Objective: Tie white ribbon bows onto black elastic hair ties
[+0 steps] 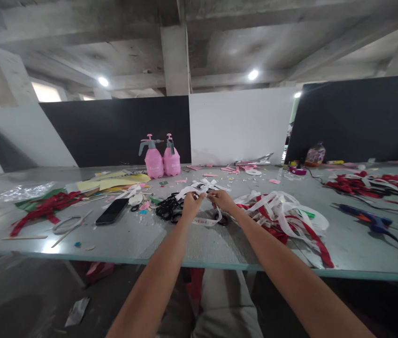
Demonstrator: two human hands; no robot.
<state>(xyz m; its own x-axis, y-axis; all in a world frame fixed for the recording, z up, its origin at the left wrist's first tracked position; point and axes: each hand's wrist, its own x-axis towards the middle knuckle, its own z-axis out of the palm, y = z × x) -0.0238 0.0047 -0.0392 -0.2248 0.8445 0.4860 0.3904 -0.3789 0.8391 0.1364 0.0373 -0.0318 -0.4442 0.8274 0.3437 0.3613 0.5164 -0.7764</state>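
A white ribbon (pixel 204 221) with printed lettering hangs in a loop between my hands, above the table's middle. My left hand (pixel 192 203) pinches it from the left, fingers closed. From the right my right hand (pixel 221 199) pinches it too, its fingertips almost meeting the left ones. Exactly how the ribbon runs between the fingertips is hidden. More white ribbon lies just behind the hands. Beside my left hand is a heap of black elastic loops (pixel 166 208). A tangle of red and white ribbons (pixel 279 212) lies by my right forearm.
Two pink spray bottles (pixel 154 164) stand at the back. A phone (pixel 112 211) and red ribbons (pixel 46 208) lie left. On the right are a blue glue gun (pixel 365 218) with its cord, more ribbons (pixel 368 182) and a bottle (pixel 315 155). Upright panels (pixel 241 126) border the table's far edge.
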